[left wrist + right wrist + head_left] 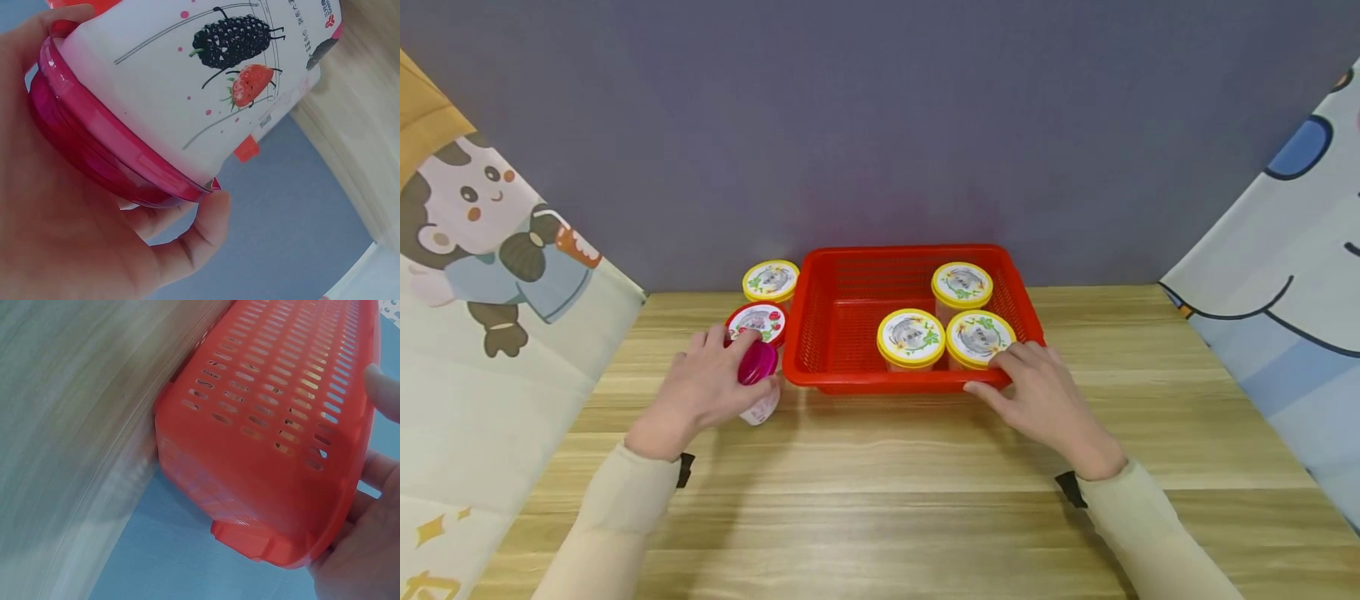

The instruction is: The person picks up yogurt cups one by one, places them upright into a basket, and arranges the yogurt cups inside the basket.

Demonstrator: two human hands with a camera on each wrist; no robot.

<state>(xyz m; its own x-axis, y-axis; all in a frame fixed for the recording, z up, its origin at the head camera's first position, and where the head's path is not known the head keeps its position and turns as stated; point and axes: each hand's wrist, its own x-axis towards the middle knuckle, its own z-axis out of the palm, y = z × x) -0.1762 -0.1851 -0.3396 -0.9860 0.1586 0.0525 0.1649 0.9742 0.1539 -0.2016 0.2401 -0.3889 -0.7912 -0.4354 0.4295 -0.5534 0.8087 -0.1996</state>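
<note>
left hand: (pixel 703 383) fingers and thumb wrapped round the lid end of a pink-lidded cup (pixel 761 407), gripping it.
pink-lidded cup: left of the basket's front left corner, just in front of the red-lidded cup. white body; left wrist view shows a blackberry and a strawberry printed on it. held at a tilt. can't tell if its base meets the table.
right hand: (pixel 1041 400) pinching the rim of the red basket (pixel 887 383) near its front right corner; thumb on the outer front face, fingers over the edge.
red basket: sits on the table (pixel 880 500), slotted walls, long side facing the person.
in basket: three yellow-lidded cups, upright, lids up. one toward the back right (pixel 962 284), one front right by the right hand (pixel 981 338), one front, about mid-width (pixel 911 338).
left of basket: red-lidded cup (pixel 756 321) upright, partly hidden by the left hand; spare yellow-lidded cup (pixel 771 280) right behind it, near the back wall (pixel 880 125).
table: light wood grain.
sides: cartoon panel (pixel 493 225) at left, second printed panel (pixel 1292 267) at right.
sleeves: pale, (pixel 617 500) dark strap at each wrist.
</note>
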